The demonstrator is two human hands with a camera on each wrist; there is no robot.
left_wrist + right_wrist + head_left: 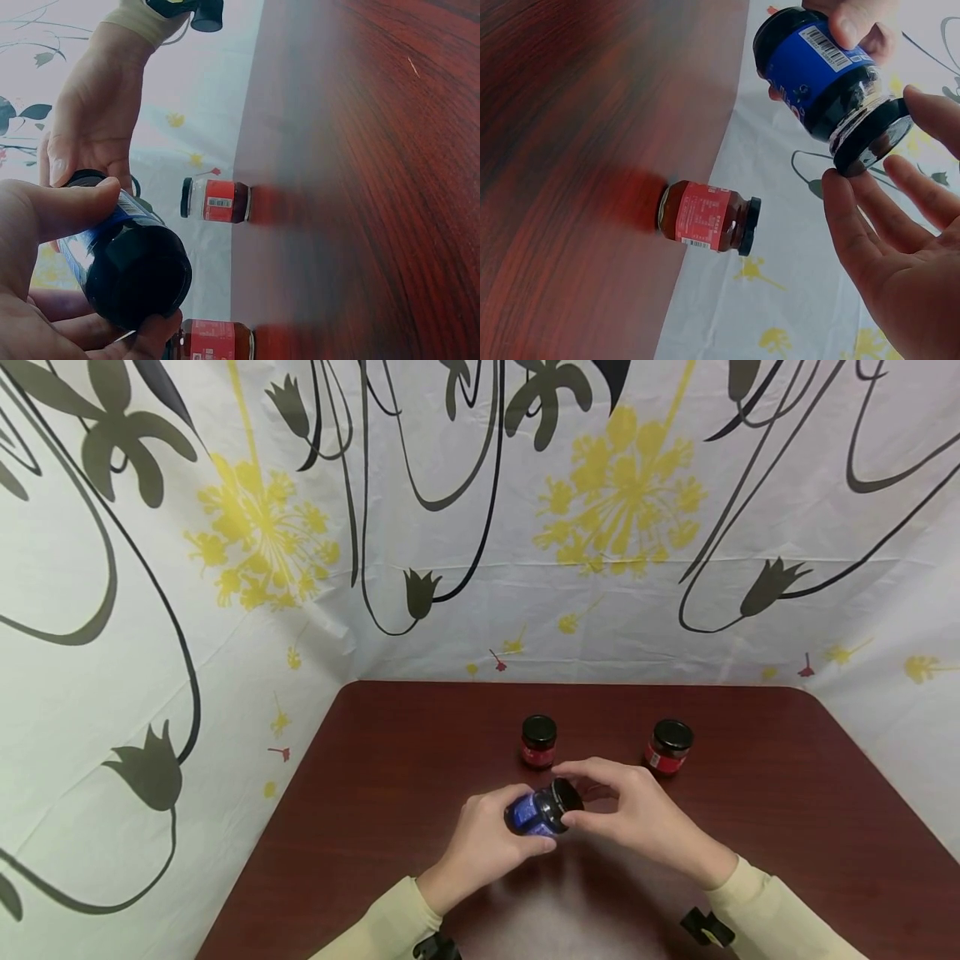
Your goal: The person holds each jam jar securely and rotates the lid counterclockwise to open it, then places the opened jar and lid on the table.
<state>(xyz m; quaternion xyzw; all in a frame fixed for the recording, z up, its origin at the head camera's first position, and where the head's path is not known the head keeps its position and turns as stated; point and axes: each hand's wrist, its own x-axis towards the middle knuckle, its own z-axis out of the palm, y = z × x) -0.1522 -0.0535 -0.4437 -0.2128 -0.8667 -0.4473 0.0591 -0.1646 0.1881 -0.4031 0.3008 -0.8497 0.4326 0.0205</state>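
Left hand [480,839]: fingers and thumb curled round one glass jar with a blue paper label and dark contents [531,812], grasping it by the body. We find this jar raised above the bench, tilted, its mouth towards the other hand; a barcode shows on its label in the right wrist view.

Right hand [637,806]: thumb and fingertips pinching the rim of the round black lid [567,795]. The lid sits at the jar's mouth; how tightly, we cannot tell.

Beyond the fingers we count two small glass jars with red labels and black lids, both upright: the left one [538,743] just past the right fingertips, the right one [667,748] past the right hand, well apart from its fellow.

Beneath, we list one bench [405,760], dark red-brown, wood-grained, rounded at its far corners. Pale yellow-green sleeves [780,914] cover both forearms, each with a black device [707,928] at the wrist.

Behind, we enter one white cloth [442,543], printed with grey tulips, looping stems and yellow blooms.
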